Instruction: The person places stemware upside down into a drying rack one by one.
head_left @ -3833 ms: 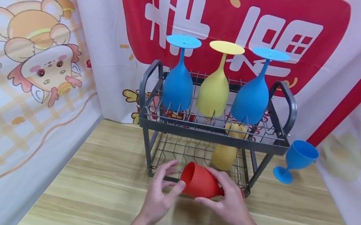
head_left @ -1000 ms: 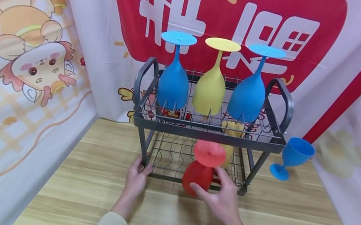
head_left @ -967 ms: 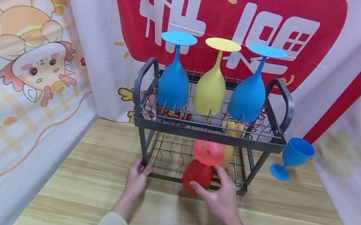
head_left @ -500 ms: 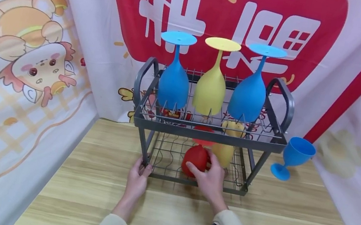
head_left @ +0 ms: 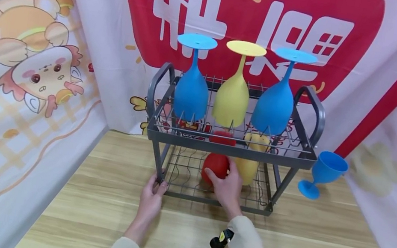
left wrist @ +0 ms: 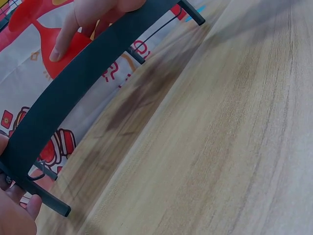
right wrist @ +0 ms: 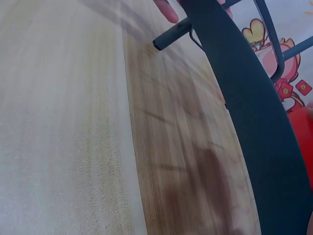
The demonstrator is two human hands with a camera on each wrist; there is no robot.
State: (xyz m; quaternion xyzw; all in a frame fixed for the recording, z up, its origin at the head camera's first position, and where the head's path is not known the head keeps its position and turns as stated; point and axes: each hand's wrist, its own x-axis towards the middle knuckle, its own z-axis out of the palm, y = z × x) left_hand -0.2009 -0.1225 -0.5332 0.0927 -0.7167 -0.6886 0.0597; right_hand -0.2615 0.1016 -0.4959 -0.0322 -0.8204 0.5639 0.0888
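My right hand (head_left: 227, 185) grips the bowl of an upside-down red goblet (head_left: 214, 166) at the lower tier of a dark two-tier dish rack (head_left: 231, 150). The upper tier's front bar hides part of the goblet's stem. In the left wrist view the red goblet (left wrist: 47, 41) shows its foot up, behind the rack's front rail (left wrist: 63, 95). With my left hand (head_left: 151, 198) I hold the rack's front left corner, fingers around the foot of the leg. A yellow goblet (head_left: 245, 170) stands upside down just right of the red one.
Along the upper tier stand an upside-down blue goblet (head_left: 191, 97), a pale yellow goblet (head_left: 231, 103) and another blue goblet (head_left: 272, 109). An upright blue goblet (head_left: 325, 170) is on the wooden table (head_left: 102, 213) right of the rack. Printed cloth (head_left: 128, 100) hangs behind.
The red goblet, first held sideways in both hands, was turned foot up, then moved by my right hand back into the lower tier. My left hand left it for the rack's corner.
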